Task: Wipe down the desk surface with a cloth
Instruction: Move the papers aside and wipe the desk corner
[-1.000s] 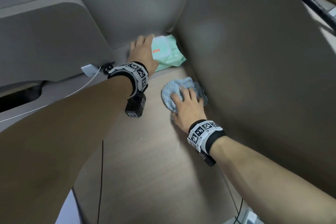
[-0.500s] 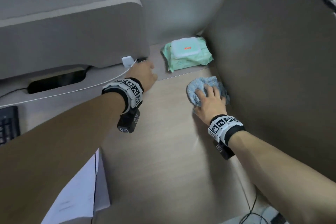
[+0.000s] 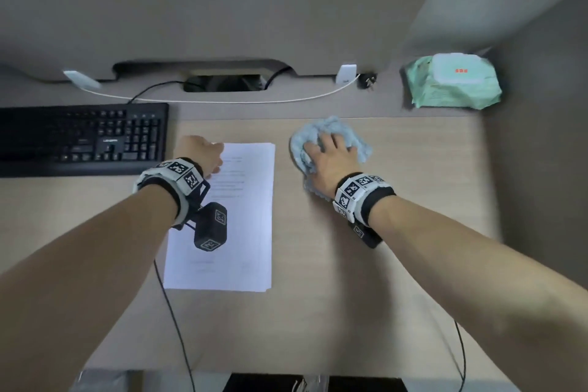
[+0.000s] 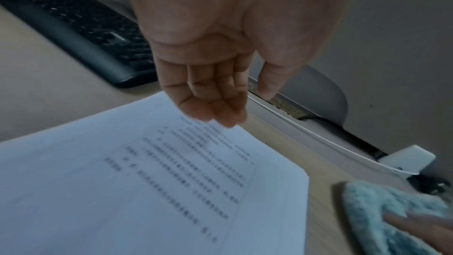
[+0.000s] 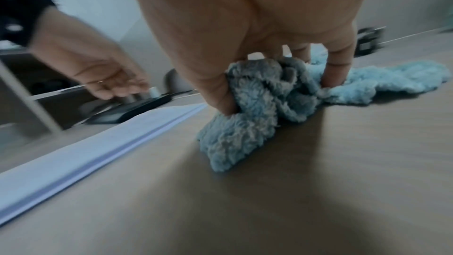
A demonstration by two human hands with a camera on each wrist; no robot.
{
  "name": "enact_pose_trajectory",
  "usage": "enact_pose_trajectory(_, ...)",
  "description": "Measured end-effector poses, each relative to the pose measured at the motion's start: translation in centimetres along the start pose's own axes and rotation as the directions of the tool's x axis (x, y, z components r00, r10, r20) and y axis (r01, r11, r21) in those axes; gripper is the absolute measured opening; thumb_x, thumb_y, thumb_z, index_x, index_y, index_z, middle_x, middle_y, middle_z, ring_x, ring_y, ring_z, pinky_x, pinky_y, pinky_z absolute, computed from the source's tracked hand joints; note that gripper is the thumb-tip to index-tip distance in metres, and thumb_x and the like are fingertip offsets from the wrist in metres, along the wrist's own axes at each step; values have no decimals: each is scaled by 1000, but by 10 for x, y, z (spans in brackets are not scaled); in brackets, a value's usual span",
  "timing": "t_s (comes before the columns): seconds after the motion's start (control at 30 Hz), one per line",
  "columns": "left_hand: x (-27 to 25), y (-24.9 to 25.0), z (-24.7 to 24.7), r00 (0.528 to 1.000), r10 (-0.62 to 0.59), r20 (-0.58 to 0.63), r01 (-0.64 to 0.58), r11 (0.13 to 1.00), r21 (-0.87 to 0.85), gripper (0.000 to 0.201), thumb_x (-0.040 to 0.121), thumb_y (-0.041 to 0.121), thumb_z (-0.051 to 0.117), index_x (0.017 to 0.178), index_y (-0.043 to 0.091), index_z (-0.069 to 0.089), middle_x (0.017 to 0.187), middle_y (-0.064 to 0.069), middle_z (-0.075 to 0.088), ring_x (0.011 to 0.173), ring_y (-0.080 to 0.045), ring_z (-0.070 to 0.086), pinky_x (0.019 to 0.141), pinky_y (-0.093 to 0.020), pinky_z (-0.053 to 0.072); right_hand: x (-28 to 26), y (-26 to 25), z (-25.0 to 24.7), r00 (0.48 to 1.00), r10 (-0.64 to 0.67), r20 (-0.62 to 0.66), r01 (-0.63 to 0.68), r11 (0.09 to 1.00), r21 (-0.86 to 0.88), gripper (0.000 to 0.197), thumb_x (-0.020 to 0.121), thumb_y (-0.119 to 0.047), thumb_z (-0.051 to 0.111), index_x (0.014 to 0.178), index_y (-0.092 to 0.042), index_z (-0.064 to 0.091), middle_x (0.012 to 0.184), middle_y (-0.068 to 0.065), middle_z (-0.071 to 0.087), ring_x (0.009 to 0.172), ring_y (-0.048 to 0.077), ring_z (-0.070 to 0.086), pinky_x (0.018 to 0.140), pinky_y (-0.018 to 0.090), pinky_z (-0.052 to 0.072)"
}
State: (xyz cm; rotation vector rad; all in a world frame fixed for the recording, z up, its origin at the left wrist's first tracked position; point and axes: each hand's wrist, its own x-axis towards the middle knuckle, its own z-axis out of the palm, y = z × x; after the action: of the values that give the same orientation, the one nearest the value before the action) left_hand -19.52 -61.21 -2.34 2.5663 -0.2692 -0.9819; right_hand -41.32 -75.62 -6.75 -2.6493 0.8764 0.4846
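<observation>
A crumpled light-blue cloth (image 3: 334,132) lies on the wood-tone desk (image 3: 397,264), toward its back and right of centre. My right hand (image 3: 331,153) sits on top of it, thumb and fingers dug into the bunched cloth (image 5: 264,92) and holding it down on the surface. My left hand (image 3: 211,154) hovers over the top left corner of a white paper stack (image 3: 235,232). Its fingers (image 4: 220,111) hang relaxed and hold nothing; whether they touch the paper is unclear.
A black keyboard (image 3: 82,140) lies at the back left, just beyond the paper. A green wet-wipes pack (image 3: 451,86) sits in the back right corner by the side wall. A white charger (image 3: 346,73) and cable run under the grey panel (image 3: 191,9).
My right hand has slid the cloth left, away from the right wall. My left hand has left the wipes pack and moved left over the paper. The view has swung left.
</observation>
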Motion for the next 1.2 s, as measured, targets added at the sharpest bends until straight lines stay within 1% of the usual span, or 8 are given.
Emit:
enact_pose_trajectory(0.1,0,-27,-7,998,-10,56,1,987,158,31,90,28,53,82,2,67,81,-10,72,74,-29,69,72,-37,59,-3,-7,3,990,-134,45,135,991,-23,70,79,-35,64,144,-31,38,157,3,24,143,31,20,105,56,32)
enact_pose_trajectory(0.3,-2,-76,-10,1000,-9,-15,15,924,383,37,86,40,59,72,6,56,73,-7,57,64,-20,53,56,-29,43,36,56,-28,930,367,-20,-364,927,88,66,87,-45,58,145,-27,32,161,7,14,146,38,12,106,65,31)
enact_pose_trajectory(0.4,1,-98,-6,994,-67,-86,92,941,325,69,75,48,71,125,4,52,118,-16,58,108,-32,56,89,-41,50,40,11,-19,977,210,25,-210,977,36,71,85,-43,62,146,-26,30,162,5,7,147,39,5,110,65,25)
enact_pose_trajectory(0.5,-1,-103,-4,989,-90,-113,123,938,323,93,72,50,74,142,6,33,137,-20,45,126,-36,46,104,-47,42,24,-22,1,991,-104,83,106,994,-20,75,83,-41,66,148,-32,30,164,-2,5,149,31,4,116,59,18)
enact_pose_trajectory(0.57,-2,-104,-4,992,-73,-98,102,935,341,96,74,49,74,145,4,27,139,-21,42,127,-37,45,106,-47,41,19,-11,2,992,-108,67,111,993,-39,72,86,-40,61,149,-33,28,165,-2,5,150,29,5,117,56,19)
enact_pose_trajectory(0.73,-9,-108,-4,997,-61,-53,79,890,448,97,79,50,69,147,0,21,146,-23,35,132,-39,40,109,-46,37,20,19,-19,947,320,-6,-320,947,-9,74,85,-45,65,147,-22,32,157,12,20,143,39,19,108,60,33)
enact_pose_trajectory(1.07,-14,-111,9,993,-35,-114,90,848,523,88,77,45,71,136,-5,30,139,-27,37,128,-39,39,105,-43,35,-52,-50,-3,953,260,156,-244,963,-113,70,81,-65,55,137,-24,44,145,12,33,132,36,32,105,53,31)
enact_pose_trajectory(1.2,-11,-111,7,993,-69,-95,105,880,463,88,73,44,75,132,-4,31,133,-25,43,124,-38,44,102,-45,39,-64,-74,-6,985,170,-5,-170,985,14,59,86,-60,57,122,-13,56,131,15,45,121,35,41,98,47,40)
